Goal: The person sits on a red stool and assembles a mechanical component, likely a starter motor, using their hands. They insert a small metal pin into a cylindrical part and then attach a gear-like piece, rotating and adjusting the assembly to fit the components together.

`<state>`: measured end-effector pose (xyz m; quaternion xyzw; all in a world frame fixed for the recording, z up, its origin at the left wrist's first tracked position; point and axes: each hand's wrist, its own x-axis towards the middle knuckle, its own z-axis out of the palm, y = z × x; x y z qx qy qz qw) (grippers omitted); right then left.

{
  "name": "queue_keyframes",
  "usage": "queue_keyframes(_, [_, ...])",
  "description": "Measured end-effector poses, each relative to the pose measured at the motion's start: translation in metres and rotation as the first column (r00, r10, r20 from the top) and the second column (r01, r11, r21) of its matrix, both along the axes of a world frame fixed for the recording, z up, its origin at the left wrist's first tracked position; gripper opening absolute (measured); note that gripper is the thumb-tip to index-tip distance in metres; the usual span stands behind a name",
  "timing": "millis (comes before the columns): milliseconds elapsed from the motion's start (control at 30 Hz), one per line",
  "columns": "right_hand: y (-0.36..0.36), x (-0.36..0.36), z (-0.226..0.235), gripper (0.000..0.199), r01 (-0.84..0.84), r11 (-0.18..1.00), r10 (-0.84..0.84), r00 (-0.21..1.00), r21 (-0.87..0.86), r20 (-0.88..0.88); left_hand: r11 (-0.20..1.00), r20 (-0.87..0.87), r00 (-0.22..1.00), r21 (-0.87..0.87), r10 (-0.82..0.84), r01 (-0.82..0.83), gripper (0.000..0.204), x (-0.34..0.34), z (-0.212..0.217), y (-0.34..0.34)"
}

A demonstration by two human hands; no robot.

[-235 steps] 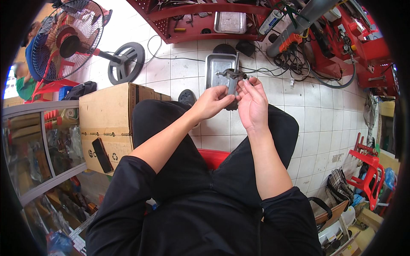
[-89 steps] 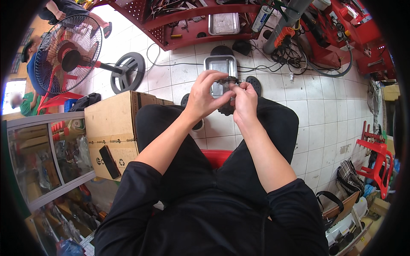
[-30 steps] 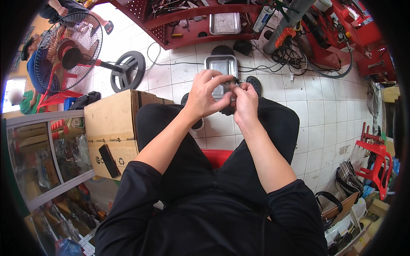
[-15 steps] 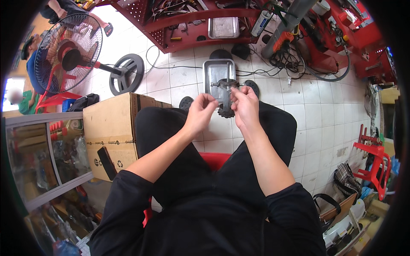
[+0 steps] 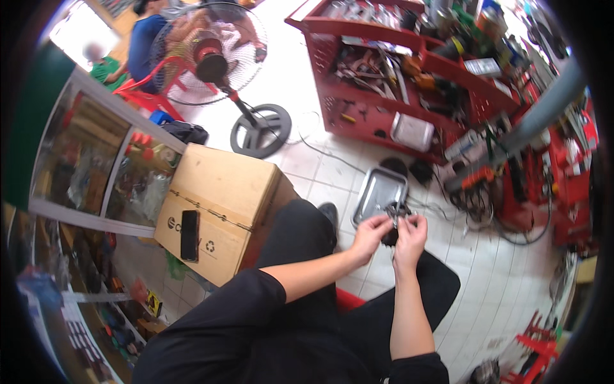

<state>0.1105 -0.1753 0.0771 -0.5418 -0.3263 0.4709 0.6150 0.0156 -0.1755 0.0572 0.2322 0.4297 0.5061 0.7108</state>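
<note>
A dark metal mechanical part with a toothed-looking lower end stands between my hands, in front of my knees. My left hand reaches its left side with thumb and fingers pinched together. Against its near right side, my right hand is closed too, fingertips drawn into a pinch. Whatever small thing sits in either pinch is too blurred to make out, and the fingers cover much of the part. Just beyond lies a shallow metal tray on the tiled floor.
At my left stands a cardboard box with a black phone on top. A fan and a glass-fronted cabinet are further left. Ahead is a red tool cart full of tools; cables trail on the floor.
The view has swung left, so everything sits further right in it. My left hand has moved in to the part, close to my right hand; before, a gap separated them.
</note>
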Motion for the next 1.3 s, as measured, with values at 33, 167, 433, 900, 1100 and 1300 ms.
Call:
queue_keyframes(33, [0.001,0.003,-0.001,0.016,0.019,1.000,-0.019,0.998,-0.004,-0.051,1.000,-0.002,1.000,-0.016,-0.005,0.005,0.028,0.004,0.000,0.003])
queue_keyframes(167, [0.003,-0.008,0.002,0.018,-0.071,0.997,0.068,0.995,-0.043,-0.071,0.992,0.014,1.000,-0.122,-0.011,0.013,0.028,-0.011,0.007,0.001])
queue_keyframes(433, [0.008,0.000,0.005,0.020,-0.129,0.988,0.120,0.986,-0.078,-0.115,0.995,0.096,0.995,-0.096,0.042,-0.033,0.027,-0.007,-0.005,0.003])
queue_keyframes(900, [0.005,-0.005,0.003,0.025,-0.153,0.987,0.160,0.954,-0.046,0.255,0.984,-0.099,0.994,0.163,-0.054,0.069,0.008,-0.031,-0.036,0.031])
queue_keyframes(1100, [-0.004,-0.008,0.028,0.025,-0.107,0.993,0.114,0.913,-0.039,0.392,0.936,-0.329,0.944,0.340,0.025,0.094,0.013,-0.017,0.004,0.029])
queue_keyframes(1300, [-0.004,-0.007,0.033,0.018,-0.015,1.000,0.014,0.926,-0.001,0.378,0.843,-0.658,0.734,0.481,0.168,0.239,0.012,-0.021,0.028,0.024])
